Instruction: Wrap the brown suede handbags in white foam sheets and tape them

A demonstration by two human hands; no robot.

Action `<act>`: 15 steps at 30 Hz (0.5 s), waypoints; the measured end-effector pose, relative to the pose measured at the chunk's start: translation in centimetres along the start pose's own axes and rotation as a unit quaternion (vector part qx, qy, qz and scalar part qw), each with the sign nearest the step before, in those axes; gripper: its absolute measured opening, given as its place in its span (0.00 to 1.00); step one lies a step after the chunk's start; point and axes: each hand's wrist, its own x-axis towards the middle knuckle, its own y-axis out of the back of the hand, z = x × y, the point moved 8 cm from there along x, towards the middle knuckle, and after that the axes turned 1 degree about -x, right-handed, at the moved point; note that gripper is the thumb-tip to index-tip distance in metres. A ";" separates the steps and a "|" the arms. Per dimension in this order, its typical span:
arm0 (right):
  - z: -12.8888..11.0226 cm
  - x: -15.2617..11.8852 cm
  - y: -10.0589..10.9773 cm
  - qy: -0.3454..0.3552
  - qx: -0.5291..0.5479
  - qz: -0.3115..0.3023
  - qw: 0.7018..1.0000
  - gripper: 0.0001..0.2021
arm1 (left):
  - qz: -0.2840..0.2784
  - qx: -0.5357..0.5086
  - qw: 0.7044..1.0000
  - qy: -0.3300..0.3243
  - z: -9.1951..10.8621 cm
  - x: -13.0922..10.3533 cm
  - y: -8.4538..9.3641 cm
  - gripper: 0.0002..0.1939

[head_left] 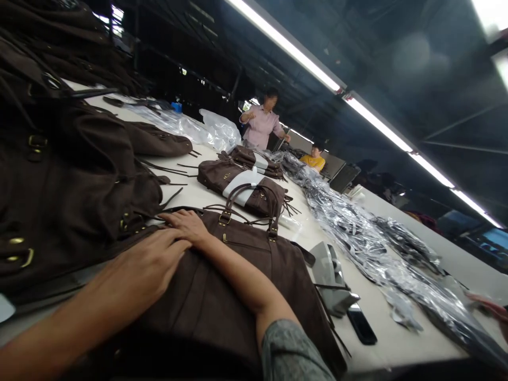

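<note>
A dark brown bag (238,280) with two handles and brass-coloured buckles lies in front of me on the pale table. My left hand (148,259) rests on the bag's left part, its fingers stretched toward my other hand. Just beyond it, my right hand (186,226) lies near the bag's upper left edge, fingers extended, the forearm crossing over the bag. The two hands overlap or nearly touch. More dark brown bags (79,174) are heaped close by on the left.
Folded brown bags with pale bands (246,185) lie beyond. On the right are a grey tape dispenser (331,278), a phone (361,324) and a long row of plastic-wrapped items (357,238). A person in pink (261,127) and another in yellow (313,160) are farther back.
</note>
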 end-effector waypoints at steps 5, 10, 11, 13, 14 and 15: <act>0.2 -0.2 0.2 -0.020 0.003 0.024 0.999 0.22 | -0.080 0.011 0.990 -0.118 0.7 2.0 -4.0 0.21; 0.1 -0.7 1.1 0.003 0.028 0.070 0.997 0.24 | -0.151 -0.036 0.980 -0.125 -0.4 -3.1 -6.7 0.25; 0.3 -0.8 1.2 0.000 0.034 0.077 0.996 0.25 | -0.167 -0.041 0.977 -0.122 -0.3 -3.5 -6.7 0.26; 0.7 -1.0 1.6 -0.013 0.037 0.087 0.995 0.23 | -0.199 -0.057 0.969 -0.136 0.6 -3.7 -6.5 0.27; 0.9 -1.0 1.7 -0.023 0.033 0.092 0.995 0.22 | -0.216 -0.069 0.962 -0.149 1.2 -3.5 -6.5 0.27; 1.0 -1.1 1.9 -0.035 0.026 0.098 0.994 0.21 | -0.232 -0.080 0.956 -0.162 1.8 -3.3 -6.5 0.27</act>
